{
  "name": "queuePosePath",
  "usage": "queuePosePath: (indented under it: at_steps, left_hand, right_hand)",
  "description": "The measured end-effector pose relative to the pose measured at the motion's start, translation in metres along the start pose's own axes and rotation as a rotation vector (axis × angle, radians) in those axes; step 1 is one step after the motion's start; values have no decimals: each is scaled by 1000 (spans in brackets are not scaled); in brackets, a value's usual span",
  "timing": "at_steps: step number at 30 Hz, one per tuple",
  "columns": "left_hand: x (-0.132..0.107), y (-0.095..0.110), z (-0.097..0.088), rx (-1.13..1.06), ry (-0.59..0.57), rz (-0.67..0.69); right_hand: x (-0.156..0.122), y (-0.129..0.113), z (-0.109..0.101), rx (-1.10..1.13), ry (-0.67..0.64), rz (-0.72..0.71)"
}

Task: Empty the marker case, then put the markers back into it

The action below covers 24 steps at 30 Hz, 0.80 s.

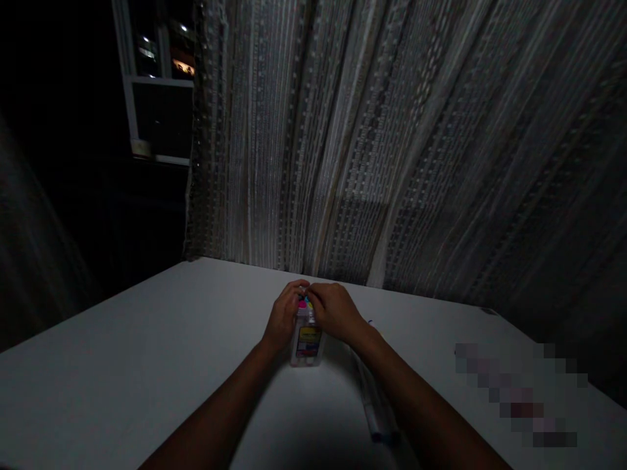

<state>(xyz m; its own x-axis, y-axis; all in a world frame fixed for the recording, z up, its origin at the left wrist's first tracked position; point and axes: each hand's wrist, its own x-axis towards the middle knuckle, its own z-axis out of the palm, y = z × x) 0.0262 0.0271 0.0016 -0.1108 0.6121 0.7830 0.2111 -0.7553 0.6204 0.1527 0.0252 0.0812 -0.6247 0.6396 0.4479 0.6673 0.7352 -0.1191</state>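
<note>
- Centre of the smooth white tabletop: a clear plastic case, upright, with a printed label and pink and teal caps at its top
- On the case: left hand and right hand, fingers curled narrowly around its top, almost meeting
- Just right of the case: a slim pale tube, lying flat
- Beyond the table's far edge: a woven curtain
- Upper left: a dark window
</note>
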Motion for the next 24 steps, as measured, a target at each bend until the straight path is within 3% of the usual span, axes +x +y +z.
queuePosePath:
  at_steps: [5,11,24]
  left_hand:
    - [1,-1,0,1,-10,-8]
    - [1,1,0,15,-10,-40]
    - [0,0,-1,75,-28,-49]
  right_hand:
    - [0,4,-5,32,0,-17]
    - [-7,18,-25,131,156,39]
    - [-13,15,-18,232,57,-10]
